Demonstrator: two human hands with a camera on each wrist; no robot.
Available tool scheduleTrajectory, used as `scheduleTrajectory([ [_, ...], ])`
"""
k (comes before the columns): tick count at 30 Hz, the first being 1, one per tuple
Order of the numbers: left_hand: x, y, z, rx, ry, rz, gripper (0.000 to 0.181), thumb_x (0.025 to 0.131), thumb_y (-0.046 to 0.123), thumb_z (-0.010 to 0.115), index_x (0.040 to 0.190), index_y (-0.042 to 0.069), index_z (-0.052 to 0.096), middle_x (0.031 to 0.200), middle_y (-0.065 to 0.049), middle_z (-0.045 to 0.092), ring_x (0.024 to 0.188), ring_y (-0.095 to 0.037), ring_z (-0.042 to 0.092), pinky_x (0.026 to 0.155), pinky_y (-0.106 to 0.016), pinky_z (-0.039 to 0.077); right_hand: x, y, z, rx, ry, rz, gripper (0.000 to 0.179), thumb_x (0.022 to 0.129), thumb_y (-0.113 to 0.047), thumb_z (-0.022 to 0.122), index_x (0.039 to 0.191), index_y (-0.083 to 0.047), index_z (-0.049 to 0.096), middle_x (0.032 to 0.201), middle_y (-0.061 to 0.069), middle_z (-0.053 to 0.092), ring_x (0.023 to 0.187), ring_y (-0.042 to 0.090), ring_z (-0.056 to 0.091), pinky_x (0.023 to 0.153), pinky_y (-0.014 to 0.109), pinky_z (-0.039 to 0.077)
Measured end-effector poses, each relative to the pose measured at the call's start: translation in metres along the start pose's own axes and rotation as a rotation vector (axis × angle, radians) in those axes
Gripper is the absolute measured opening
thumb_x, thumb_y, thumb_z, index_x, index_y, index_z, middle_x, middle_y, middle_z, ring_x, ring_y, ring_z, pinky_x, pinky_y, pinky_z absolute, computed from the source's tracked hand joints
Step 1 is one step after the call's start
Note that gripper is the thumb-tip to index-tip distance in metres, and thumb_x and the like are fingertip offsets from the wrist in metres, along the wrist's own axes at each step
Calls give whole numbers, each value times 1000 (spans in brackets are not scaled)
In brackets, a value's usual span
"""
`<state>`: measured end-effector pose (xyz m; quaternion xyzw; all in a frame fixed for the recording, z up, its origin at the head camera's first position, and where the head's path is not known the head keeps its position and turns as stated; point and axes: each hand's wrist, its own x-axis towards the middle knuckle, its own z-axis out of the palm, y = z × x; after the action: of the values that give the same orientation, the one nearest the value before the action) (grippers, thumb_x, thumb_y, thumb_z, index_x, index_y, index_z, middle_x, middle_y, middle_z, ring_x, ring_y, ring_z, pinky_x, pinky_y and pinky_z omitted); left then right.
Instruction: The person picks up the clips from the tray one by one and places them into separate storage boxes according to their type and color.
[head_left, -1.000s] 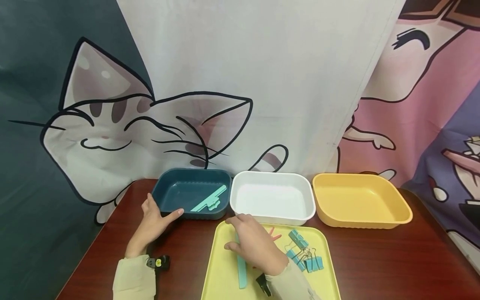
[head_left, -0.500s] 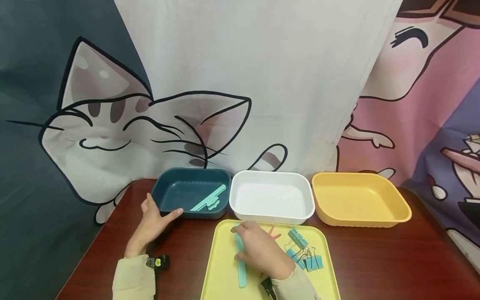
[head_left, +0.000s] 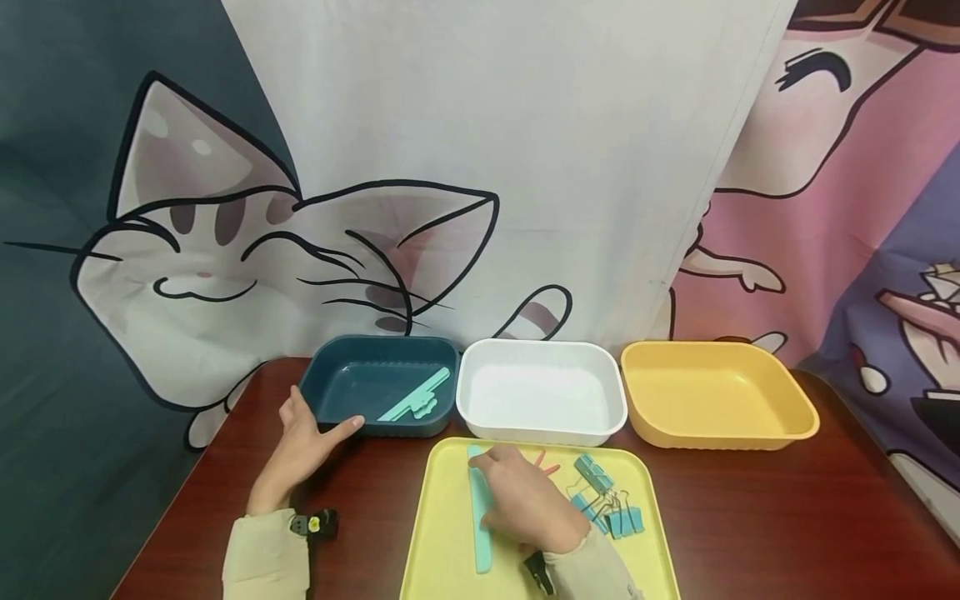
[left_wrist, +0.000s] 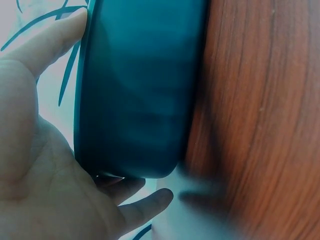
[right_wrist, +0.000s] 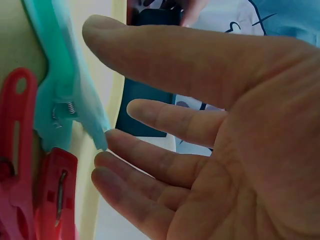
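Note:
My left hand is spread at the near left corner of a dark teal basin, thumb along the front rim, fingers by the left side. In the left wrist view, the thumb tip meets the basin's rim. A mint-green bag clip lies inside it. On the yellow tray is another long mint-green bag clip. My right hand reaches over this clip, partly hiding it. The right wrist view shows loosely extended fingers, one fingertip at the clip's edge; whether it touches cannot be told.
Red clothespins lie beside the clip on the tray. Several blue binder clips are heaped at the tray's right. A white basin and a yellow basin stand right of the teal one, on a brown wooden table.
My right hand has shifted slightly right, and its fingers have come down to the bag clip on the tray. My left hand has stayed at the teal basin.

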<state>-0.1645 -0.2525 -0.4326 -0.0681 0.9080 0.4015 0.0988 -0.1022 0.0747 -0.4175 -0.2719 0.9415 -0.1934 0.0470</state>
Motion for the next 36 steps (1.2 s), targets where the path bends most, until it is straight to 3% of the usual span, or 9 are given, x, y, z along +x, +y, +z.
scheduleTrajectory([
  [6,0,0,0,-1,8,6,132,89,58,68,148,1,-36,157,-32,-23,140,-56,13,108,-72,23,1,2,2,13,-37,45,63,68,-10,90,125,-2,66,119,14,61,107,25,55,88,33,52],
  [10,-1,-1,1,-2,10,14,132,89,57,68,148,1,-36,157,-32,-21,140,-56,14,108,-73,23,1,4,3,17,-50,55,61,68,-12,90,123,-3,66,111,10,61,98,22,54,82,32,51],
  [18,0,-1,1,0,10,13,131,89,57,67,147,1,-36,157,-33,-21,139,-56,15,108,-72,23,1,7,4,2,-53,42,49,81,-17,82,124,-2,65,105,7,60,95,21,54,82,33,51],
  [26,1,0,1,7,8,9,132,89,59,67,147,1,-36,157,-33,-21,139,-56,14,109,-72,23,2,5,4,-19,-85,48,44,83,-9,76,126,-3,66,109,7,62,95,19,53,85,32,51],
  [36,0,0,2,-6,15,15,132,89,57,68,147,2,-37,157,-32,-19,139,-55,14,109,-72,22,1,6,5,-21,-81,35,49,76,0,75,124,-4,67,105,5,61,91,17,51,81,30,50],
])
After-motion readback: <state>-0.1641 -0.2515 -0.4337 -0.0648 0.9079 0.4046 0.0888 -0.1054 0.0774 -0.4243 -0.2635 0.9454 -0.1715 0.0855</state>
